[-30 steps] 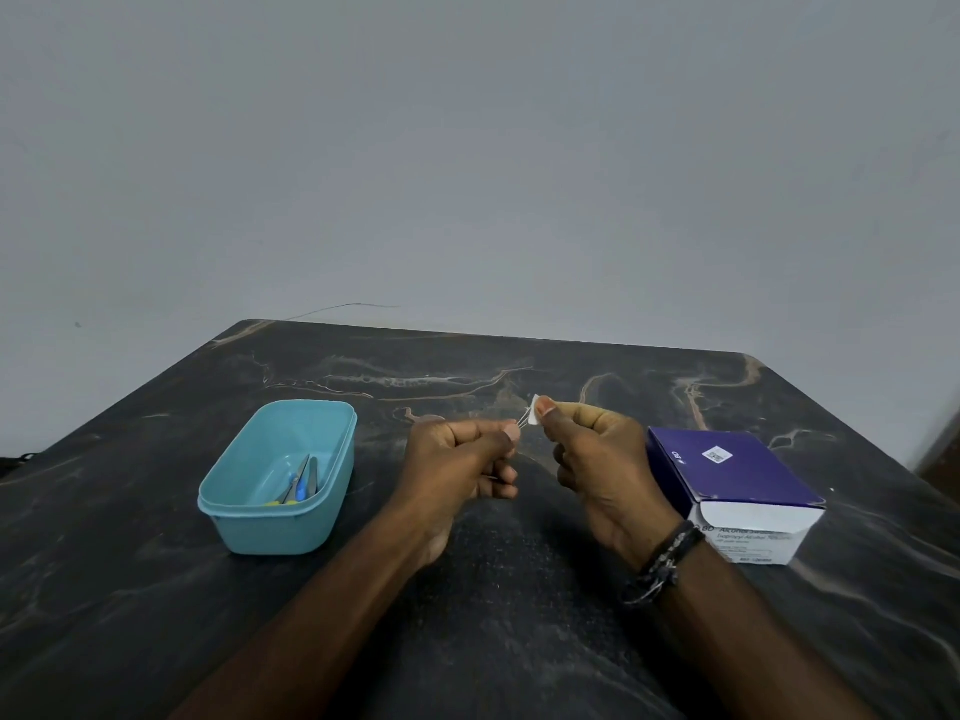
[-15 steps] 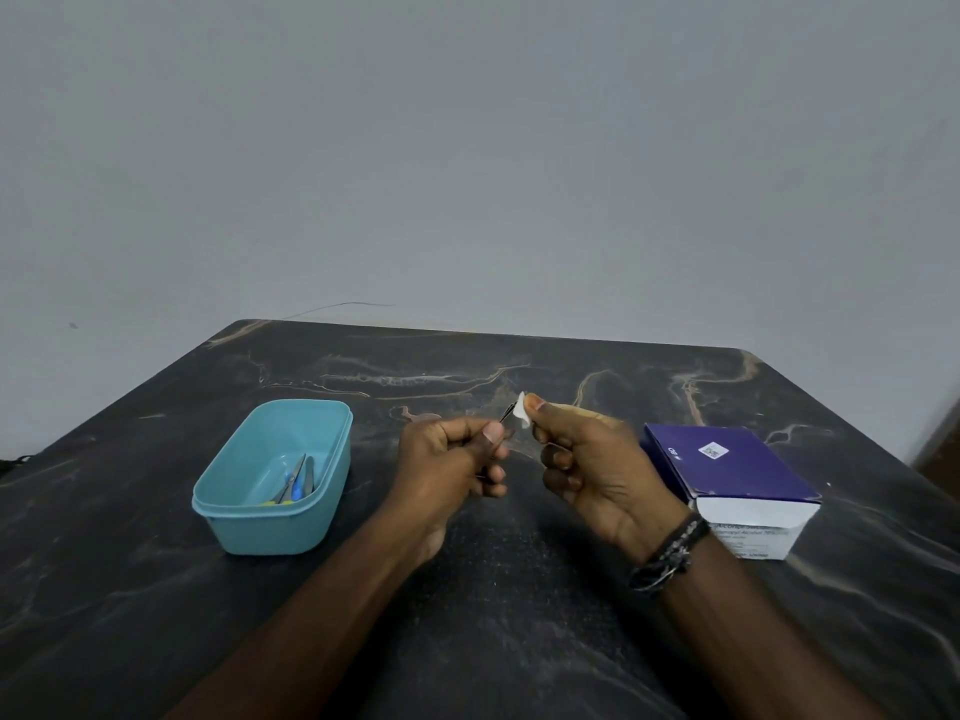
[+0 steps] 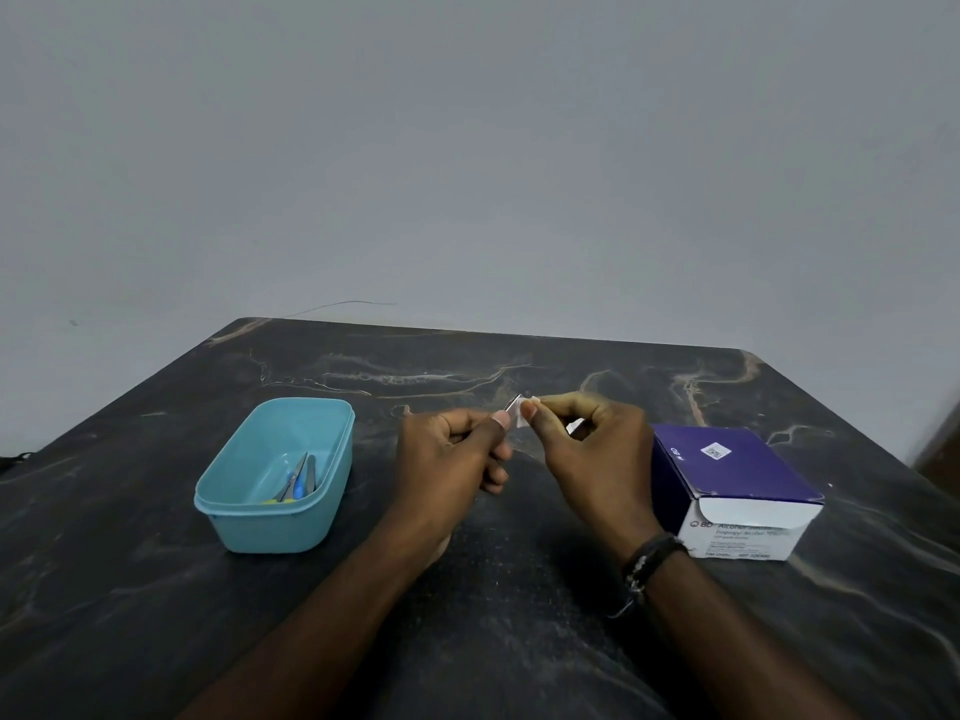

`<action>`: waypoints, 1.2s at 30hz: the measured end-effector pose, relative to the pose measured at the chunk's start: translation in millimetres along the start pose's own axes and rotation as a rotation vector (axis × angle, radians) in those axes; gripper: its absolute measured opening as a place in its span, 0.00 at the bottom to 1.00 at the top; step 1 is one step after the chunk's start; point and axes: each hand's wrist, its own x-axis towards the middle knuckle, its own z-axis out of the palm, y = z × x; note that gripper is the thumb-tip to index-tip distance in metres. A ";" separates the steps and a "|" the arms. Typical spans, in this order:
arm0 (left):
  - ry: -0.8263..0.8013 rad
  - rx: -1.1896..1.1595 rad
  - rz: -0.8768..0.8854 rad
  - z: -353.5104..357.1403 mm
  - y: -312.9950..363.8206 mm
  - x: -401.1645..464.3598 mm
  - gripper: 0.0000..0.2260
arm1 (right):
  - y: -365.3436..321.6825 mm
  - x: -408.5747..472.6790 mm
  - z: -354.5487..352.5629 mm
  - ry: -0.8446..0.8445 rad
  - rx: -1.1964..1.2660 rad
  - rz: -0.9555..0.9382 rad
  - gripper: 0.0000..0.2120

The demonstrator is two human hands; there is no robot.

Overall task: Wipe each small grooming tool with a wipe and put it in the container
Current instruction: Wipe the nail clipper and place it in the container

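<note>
My left hand [image 3: 452, 454] grips a small metal grooming tool [image 3: 511, 403] above the middle of the table; only its thin tip pokes out past the thumb. My right hand [image 3: 587, 454] pinches a small white wipe [image 3: 521, 415] between thumb and forefinger, folded around that tip. The two hands almost touch. To the left stands a teal plastic container [image 3: 228, 504] holding several small tools [image 3: 298, 478], one with blue on it.
A purple and white box of alcohol swabs [image 3: 727, 480] lies to the right of my right hand, its flap end facing me. The dark marbled table [image 3: 493, 615] ends at a grey wall behind. A dark bracelet circles my right wrist.
The right hand has slid the wipe along the tool's tip, and both hands have shifted slightly. The container and box have not moved.
</note>
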 end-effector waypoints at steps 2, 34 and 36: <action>-0.008 0.005 0.002 0.5 0.4 -1.3 0.09 | 0.0 -1.2 0.7 -0.004 -0.013 0.006 0.05; 0.367 1.399 0.220 -132.0 79.3 -23.4 0.06 | -9.0 -4.3 1.4 0.043 0.020 -0.021 0.05; 0.245 1.590 0.102 -135.9 70.5 -19.5 0.08 | -9.8 -4.0 0.6 0.048 0.024 -0.025 0.05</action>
